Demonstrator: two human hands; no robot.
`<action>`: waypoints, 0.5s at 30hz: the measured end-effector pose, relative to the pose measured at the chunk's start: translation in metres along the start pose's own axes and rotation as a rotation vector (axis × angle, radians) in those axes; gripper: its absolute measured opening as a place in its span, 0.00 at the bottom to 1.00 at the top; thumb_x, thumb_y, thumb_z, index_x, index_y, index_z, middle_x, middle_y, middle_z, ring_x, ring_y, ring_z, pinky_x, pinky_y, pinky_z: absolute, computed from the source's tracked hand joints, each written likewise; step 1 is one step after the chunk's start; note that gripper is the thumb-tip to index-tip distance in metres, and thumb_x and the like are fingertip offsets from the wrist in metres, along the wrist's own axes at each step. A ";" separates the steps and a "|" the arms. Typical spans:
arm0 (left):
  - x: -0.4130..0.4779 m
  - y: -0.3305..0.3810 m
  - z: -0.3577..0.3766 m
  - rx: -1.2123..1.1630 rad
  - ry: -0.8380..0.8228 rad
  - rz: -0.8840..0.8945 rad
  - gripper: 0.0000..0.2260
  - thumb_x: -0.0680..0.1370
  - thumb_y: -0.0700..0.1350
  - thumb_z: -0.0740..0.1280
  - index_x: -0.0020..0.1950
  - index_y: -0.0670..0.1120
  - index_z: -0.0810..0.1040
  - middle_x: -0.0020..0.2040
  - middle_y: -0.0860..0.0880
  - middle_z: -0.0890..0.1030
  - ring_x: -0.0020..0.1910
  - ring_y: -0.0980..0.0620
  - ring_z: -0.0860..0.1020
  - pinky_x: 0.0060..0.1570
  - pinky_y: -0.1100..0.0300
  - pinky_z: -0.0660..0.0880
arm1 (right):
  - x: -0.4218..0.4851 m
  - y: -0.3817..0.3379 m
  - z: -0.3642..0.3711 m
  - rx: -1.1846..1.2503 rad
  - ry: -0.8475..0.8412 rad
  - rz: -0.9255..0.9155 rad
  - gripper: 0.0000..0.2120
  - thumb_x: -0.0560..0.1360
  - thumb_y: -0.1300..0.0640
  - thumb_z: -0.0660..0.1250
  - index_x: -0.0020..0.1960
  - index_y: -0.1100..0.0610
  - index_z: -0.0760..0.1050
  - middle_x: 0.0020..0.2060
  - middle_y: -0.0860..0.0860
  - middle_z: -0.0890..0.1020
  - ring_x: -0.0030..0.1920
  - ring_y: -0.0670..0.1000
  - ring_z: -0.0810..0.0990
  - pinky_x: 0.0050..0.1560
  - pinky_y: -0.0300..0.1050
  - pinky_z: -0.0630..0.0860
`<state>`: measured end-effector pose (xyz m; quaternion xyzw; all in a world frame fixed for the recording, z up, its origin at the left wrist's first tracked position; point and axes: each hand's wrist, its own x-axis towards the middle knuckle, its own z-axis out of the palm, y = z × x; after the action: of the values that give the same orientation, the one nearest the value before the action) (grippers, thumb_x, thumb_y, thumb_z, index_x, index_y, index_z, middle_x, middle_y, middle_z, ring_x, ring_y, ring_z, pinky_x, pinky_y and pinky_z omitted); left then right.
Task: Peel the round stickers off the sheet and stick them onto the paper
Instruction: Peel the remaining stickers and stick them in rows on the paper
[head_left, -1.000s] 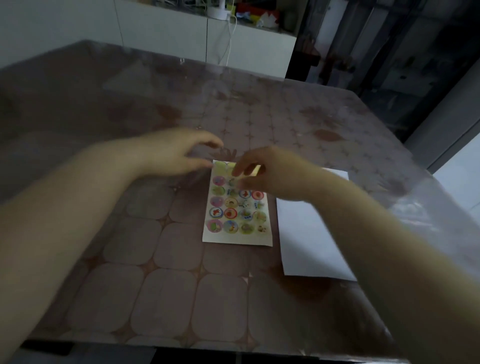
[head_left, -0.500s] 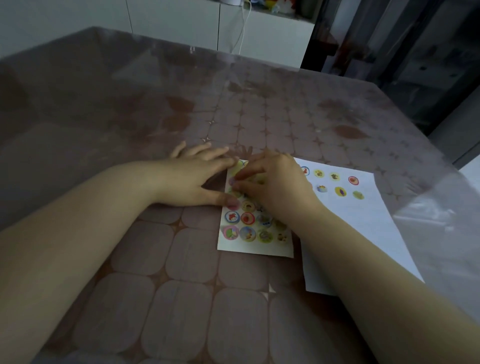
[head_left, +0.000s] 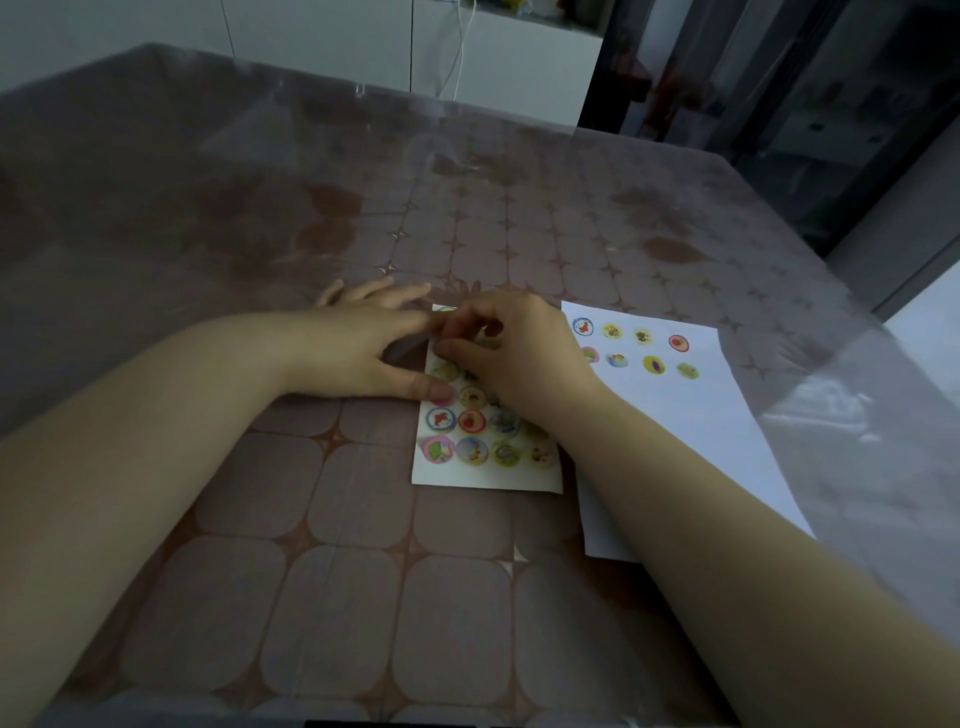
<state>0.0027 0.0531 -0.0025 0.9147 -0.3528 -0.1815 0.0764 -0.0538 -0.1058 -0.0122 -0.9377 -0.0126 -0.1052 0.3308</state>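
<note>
A white sticker sheet (head_left: 485, 475) with several round colourful stickers lies in the middle of the table. My left hand (head_left: 358, 348) presses flat on the sheet's left edge, thumb on a pink sticker, fingers straight. My right hand (head_left: 514, 353) sits over the upper part of the sheet, its thumb and curled fingers pinching at a sticker near the top left; the sticker itself is hidden under the fingertips. To the right lies a white paper (head_left: 691, 431) with several round stickers (head_left: 653, 365) stuck in two rows at its far end.
The table (head_left: 332, 597) carries a brown patterned cloth under a clear plastic cover. White cabinets (head_left: 498, 57) with a hanging cable stand beyond the far edge. A dark glass door is at the back right.
My hands came down onto the sheet: the left one now presses its edge and the right one pinches at a sticker. The view shifted, bringing the paper's stuck stickers into sight.
</note>
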 end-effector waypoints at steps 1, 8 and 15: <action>-0.001 0.001 0.000 -0.004 0.002 -0.005 0.48 0.51 0.75 0.48 0.72 0.66 0.53 0.77 0.57 0.43 0.76 0.52 0.42 0.72 0.45 0.39 | 0.001 0.001 -0.001 0.010 -0.012 0.007 0.04 0.69 0.53 0.70 0.37 0.46 0.77 0.34 0.38 0.75 0.42 0.44 0.74 0.50 0.45 0.71; -0.001 0.005 -0.001 0.023 -0.026 -0.056 0.41 0.59 0.77 0.55 0.71 0.68 0.51 0.77 0.56 0.42 0.76 0.50 0.40 0.72 0.45 0.37 | 0.001 0.006 -0.009 0.165 -0.056 0.072 0.03 0.67 0.52 0.74 0.39 0.49 0.80 0.33 0.44 0.79 0.37 0.46 0.77 0.41 0.42 0.75; 0.002 -0.005 0.003 0.087 0.031 0.019 0.52 0.47 0.83 0.42 0.71 0.70 0.48 0.77 0.55 0.46 0.76 0.50 0.42 0.71 0.44 0.38 | 0.002 -0.003 -0.058 0.202 0.077 0.181 0.02 0.67 0.52 0.73 0.37 0.50 0.81 0.36 0.51 0.83 0.34 0.48 0.75 0.33 0.41 0.69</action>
<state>0.0061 0.0551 -0.0072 0.9166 -0.3676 -0.1512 0.0438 -0.0632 -0.1395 0.0343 -0.8923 0.0740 -0.1093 0.4317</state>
